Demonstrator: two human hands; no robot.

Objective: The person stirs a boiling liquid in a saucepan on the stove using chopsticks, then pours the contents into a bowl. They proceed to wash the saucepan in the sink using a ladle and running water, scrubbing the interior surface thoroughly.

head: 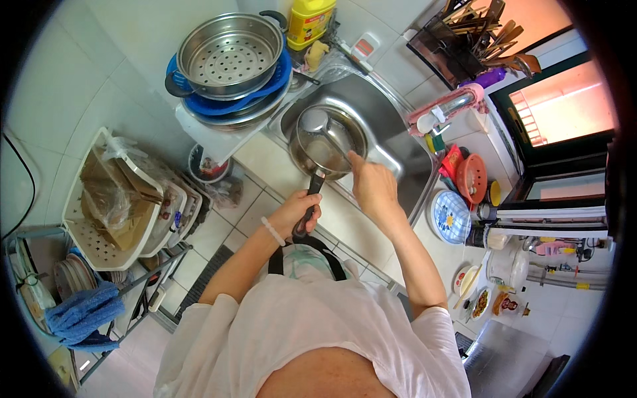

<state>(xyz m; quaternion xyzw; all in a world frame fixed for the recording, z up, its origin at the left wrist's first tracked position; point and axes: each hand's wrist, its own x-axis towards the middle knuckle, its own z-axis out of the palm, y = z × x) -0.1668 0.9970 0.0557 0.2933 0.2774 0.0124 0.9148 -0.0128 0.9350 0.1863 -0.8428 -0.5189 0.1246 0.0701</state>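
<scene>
My left hand (pixel 302 213) grips the black handle of a metal saucepan (pixel 311 149), which is tilted over another round metal pot or basin (pixel 359 130) in the stainless-steel sink (pixel 393 109). My right hand (pixel 373 186) holds the thin dark handle of a ladle (pixel 314 121), whose round metal bowl rests in or just over the saucepan. A beaded bracelet is around my left wrist. Whether the saucepan touches the lower vessel cannot be told.
Left of the sink stand a steamer pot (pixel 231 57) and a blue colander (pixel 199 102), stacked. A faucet (pixel 438 114) juts from the right. A plate (pixel 449 217) and an orange basket (pixel 472 179) sit on the counter. Plastic bins (pixel 149 199) stand lower left.
</scene>
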